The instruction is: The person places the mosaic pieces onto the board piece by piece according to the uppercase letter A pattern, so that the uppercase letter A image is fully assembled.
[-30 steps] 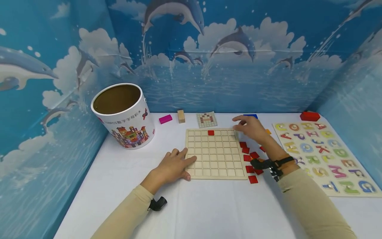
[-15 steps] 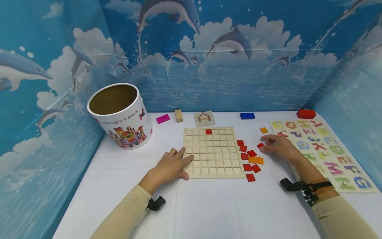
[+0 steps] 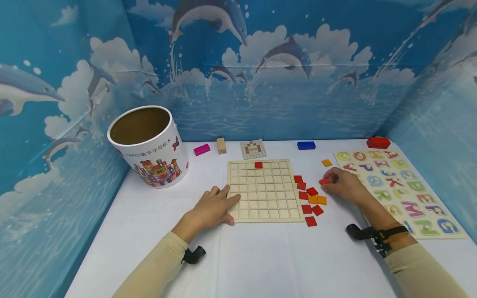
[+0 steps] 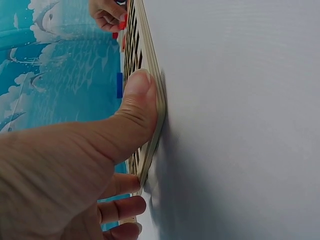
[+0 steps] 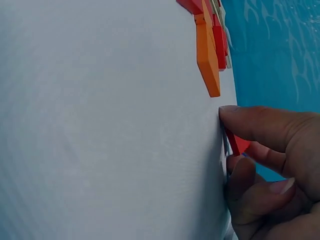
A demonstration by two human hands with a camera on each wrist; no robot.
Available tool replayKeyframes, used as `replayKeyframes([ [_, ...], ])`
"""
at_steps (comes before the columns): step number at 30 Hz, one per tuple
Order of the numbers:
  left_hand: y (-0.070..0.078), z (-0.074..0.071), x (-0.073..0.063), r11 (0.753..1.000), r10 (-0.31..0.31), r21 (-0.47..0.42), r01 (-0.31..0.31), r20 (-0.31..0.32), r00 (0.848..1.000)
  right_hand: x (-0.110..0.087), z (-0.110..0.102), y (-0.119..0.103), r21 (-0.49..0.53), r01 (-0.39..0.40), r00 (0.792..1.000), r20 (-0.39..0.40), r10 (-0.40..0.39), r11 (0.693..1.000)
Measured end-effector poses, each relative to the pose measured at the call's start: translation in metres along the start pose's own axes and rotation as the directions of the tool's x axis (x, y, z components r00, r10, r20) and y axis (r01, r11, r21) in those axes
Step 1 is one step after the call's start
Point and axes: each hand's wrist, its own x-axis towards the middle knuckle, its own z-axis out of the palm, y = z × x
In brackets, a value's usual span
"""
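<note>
**Red tile in a pinch, board held steady**

The right grip (image 3: pixel 344 185) is clamped on a red tile (image 3: pixel 324 181) between thumb and fingertip, to the right of the board (image 3: pixel 266 190) and apart from the other loose red tiles (image 3: pixel 311 221). Whether it is fully off the tabletop (image 3: pixel 261 260) cannot be told. The left grip (image 3: pixel 210 209) has its fingers apart, resting at the board's near left corner, thumb against the rim.

Lifting seems to be the step in hand. It should go best with the tile pinched by opposite edges, faces kept free, and raised straight up rather than dragged. Light pressure from the left thumb ought to be enough to stop the board sliding.

The board looks like pale wood, its thin raised ribs marking out rows of shallow square cells; a placed tile (image 3: pixel 258 165) fills one in the far row. The tiles are flat, crisp-cornered squares, thick enough at the sides to pinch, and probably smooth. Two orange tiles (image 3: pixel 321 200) lie among the loose red ones. The white surface beneath looks smooth.
</note>
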Motion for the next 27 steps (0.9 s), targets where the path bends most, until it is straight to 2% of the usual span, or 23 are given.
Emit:
replayKeyframes([
  [5, -0.001, 0.0, 0.001, 1.0, -0.004, 0.002, 0.004, -0.006, 1.0, 0.002, -0.003, 0.003, 0.017, 0.009, 1.0, -0.019, -0.008, 1.0],
  [10, -0.002, 0.001, 0.001, 1.0, -0.001, 0.016, 0.001, -0.004, 1.0, 0.003, -0.006, 0.006, 0.034, 0.014, 1.0, 0.001, -0.014, 0.999],
  [14, -0.002, 0.001, 0.001, 1.0, 0.0, 0.022, 0.001, -0.005, 1.0, 0.005, -0.009, 0.007, 0.085, -0.014, 1.0, 0.024, 0.012, 0.996],
  [16, -0.002, 0.0, 0.001, 1.0, -0.001, 0.023, 0.001, -0.003, 1.0, 0.007, -0.011, 0.007, 0.143, -0.035, 0.999, 0.027, 0.031, 0.989],
  [19, -0.001, 0.0, 0.001, 1.0, -0.003, 0.019, 0.003, 0.002, 1.0, 0.009, -0.012, 0.0, 0.276, -0.05, 0.999, 0.031, 0.042, 0.96],
  [21, -0.001, 0.0, 0.001, 1.0, -0.003, 0.019, 0.002, 0.006, 1.0, 0.013, -0.011, -0.009, 0.372, -0.045, 0.998, 0.048, 0.029, 0.927],
  [24, -0.001, 0.001, 0.001, 1.0, -0.002, 0.022, 0.002, 0.006, 1.0, 0.022, -0.005, -0.028, 0.483, -0.03, 0.996, 0.089, -0.015, 0.875],
  [27, 0.0, 0.001, 0.0, 1.0, -0.004, 0.025, 0.004, 0.01, 1.0, 0.034, 0.008, -0.052, 0.548, -0.024, 0.989, 0.137, -0.061, 0.836],
])
